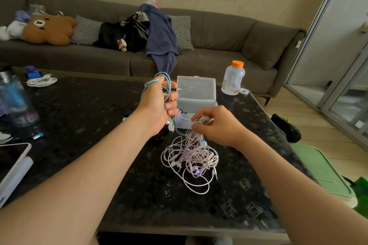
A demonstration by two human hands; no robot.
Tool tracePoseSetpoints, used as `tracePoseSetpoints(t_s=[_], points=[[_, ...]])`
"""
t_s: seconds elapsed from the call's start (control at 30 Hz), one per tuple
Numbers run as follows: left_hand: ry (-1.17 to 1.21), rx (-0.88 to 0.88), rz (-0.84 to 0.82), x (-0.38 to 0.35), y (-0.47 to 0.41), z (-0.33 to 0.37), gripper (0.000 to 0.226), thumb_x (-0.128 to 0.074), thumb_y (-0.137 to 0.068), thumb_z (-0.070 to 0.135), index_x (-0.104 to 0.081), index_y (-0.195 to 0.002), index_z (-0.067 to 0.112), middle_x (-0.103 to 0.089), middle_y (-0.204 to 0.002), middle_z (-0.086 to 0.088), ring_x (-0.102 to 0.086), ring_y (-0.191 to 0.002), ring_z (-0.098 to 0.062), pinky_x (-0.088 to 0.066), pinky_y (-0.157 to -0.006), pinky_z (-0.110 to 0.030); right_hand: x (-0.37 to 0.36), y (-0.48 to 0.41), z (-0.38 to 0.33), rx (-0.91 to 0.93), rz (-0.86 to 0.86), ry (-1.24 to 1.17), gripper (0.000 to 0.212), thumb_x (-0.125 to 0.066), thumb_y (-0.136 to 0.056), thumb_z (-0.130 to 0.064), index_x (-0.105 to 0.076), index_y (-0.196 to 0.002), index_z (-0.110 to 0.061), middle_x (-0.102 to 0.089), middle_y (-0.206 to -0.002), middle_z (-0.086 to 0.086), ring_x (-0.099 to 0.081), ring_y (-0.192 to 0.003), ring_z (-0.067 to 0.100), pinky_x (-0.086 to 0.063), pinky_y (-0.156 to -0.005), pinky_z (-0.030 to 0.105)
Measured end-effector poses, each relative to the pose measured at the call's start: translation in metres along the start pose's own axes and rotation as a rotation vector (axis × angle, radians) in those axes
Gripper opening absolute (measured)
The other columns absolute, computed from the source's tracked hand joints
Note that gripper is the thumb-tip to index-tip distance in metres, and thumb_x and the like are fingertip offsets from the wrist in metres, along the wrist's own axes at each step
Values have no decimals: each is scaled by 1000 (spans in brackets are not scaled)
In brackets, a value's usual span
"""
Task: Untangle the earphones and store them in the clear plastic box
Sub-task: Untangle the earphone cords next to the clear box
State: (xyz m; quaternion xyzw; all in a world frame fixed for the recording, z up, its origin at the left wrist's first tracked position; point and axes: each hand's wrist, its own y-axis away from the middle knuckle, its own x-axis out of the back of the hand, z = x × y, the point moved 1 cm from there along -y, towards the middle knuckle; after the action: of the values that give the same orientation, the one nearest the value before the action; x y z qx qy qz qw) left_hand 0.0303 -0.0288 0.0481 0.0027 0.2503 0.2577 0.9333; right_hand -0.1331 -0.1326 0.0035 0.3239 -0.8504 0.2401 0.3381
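Right hand [217, 125]: thumb and fingertips pinch a knot of cords at the top of the earphone tangle [191, 157]; the rest of the tangle lies heaped on the table [89, 125] at 6 o'clock of that hand, white and pinkish strands looped through each other, a jack plug sticking out at its 4 o'clock edge.

Left hand [157, 103]: at 10 o'clock of the right, raised, fingers curled round loops of the blue earphone cord [168, 87]; one blue strand runs taut from it down to the pinched knot.

Clear plastic box [196, 95]: on the table at 12 o'clock of the tangle, lid standing open, just behind both hands; something small and dark inside, not identifiable.

Risks, as judged:
- a pull on the taut blue strand would likely cinch the knot rather than free it; cause: tension before the crossing is loosened;
- the whole tangle may lift and drag with the blue cord; buds or plug could snag other loops;
- the wound loops may slip off the left fingers and retangle;
- the box looks light; the left knuckles are close enough to nudge it or tip the lid shut.

Orange-capped bottle [233, 78]: at 1 o'clock of the box, near the far table edge; a shoved box could strike it.
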Motion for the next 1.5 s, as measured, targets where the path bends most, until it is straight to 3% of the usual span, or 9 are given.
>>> tracePoseSetpoints(t_s=[0.13, 0.3, 0.4, 0.73, 0.93, 1.1, 1.23, 1.37, 1.5], points=[[-26, -15, 1, 1, -1, 1, 36, -34, -111, 32, -57, -91, 15, -42, -61, 2, -25, -48, -9, -21, -45, -24, -3, -1, 2, 29, -34, 13, 30, -73, -93, -7, -75, -114, -28, -71, -105, -6, -69, -96, 9, -61, -88, 31], [-42, -28, 52, 7, -2, 2, 33, -36, -110, 32, -57, -92, 14, -43, -62, 2, -26, -46, -9, -20, -44, -24, -1, -2, 4, 32, -21, 2, 12, -83, -90, -30, -76, -100, -28, -75, -89, -2, -70, -81, 16, -59, -75, 28], [-47, -22, 38, 7, -1, 1, 36, -35, -111, 34, -58, -93, 14, -44, -63, 1, -27, -46, -9, -22, -43, -23, -3, -1, 5, -11, -35, 14, 9, -76, -95, -21, -74, -103, -25, -73, -96, -3, -68, -88, 15, -53, -73, 20], [-54, -8, -23, 5, 2, -1, 48, -30, -114, 44, -61, -96, 13, -49, -61, 1, -30, -46, -8, -25, -40, -21, -6, 3, -5, 3, -212, 36, 49, -57, -87, 6, -81, -113, -28, -71, -121, -6, -65, -104, 12, -59, -87, 27], [-49, -10, -33, 3, 3, 0, 47, -30, -114, 45, -61, -96, 13, -47, -62, 0, -28, -47, -9, -24, -41, -21, -3, 5, -14, -107, -204, -172, 39, -51, -92, -36, -81, -113, -23, -65, -94, -16, -58, -89, 6, -44, -84, 27], [-32, 3, -69, 2, 4, 0, 47, -30, -113, 45, -61, -97, 12, -46, -63, 0, -27, -49, -10, -23, -43, -22, -12, 0, -8, -14, -212, -29, 30, -53, -109, -36, -78, -123, -26, -74, -105, -9, -66, -90, 1, -50, -81, 22], [-20, -3, -86, 3, 3, 0, 49, -30, -113, 46, -61, -98, 12, -48, -62, 1, -29, -48, -9, -25, -43, -23, -20, -3, -4, 3, -246, 15, 30, -54, -109, -35, -79, -110, -19, -74, -93, -2, -62, -72, 9, -51, -72, 29], [-29, -15, -88, 3, 4, 1, 48, -29, -113, 45, -61, -99, 12, -47, -62, 1, -28, -49, -9, -25, -43, -22, -20, -4, -6, 12, -281, 63, 22, -62, -104, -26, -80, -116, -21, -77, -106, -6, -72, -93, 15, -59, -89, 34], [-75, -40, -64, 5, 2, 2, 49, -30, -113, 45, -62, -95, 13, -47, -61, 1, -29, -48, -9, -26, -42, -22, -13, 3, -10, 96, -266, 178, 24, -82, -90, -41, -82, -109, -26, -79, -105, -12, -71, -95, 5, -60, -90, 27]])
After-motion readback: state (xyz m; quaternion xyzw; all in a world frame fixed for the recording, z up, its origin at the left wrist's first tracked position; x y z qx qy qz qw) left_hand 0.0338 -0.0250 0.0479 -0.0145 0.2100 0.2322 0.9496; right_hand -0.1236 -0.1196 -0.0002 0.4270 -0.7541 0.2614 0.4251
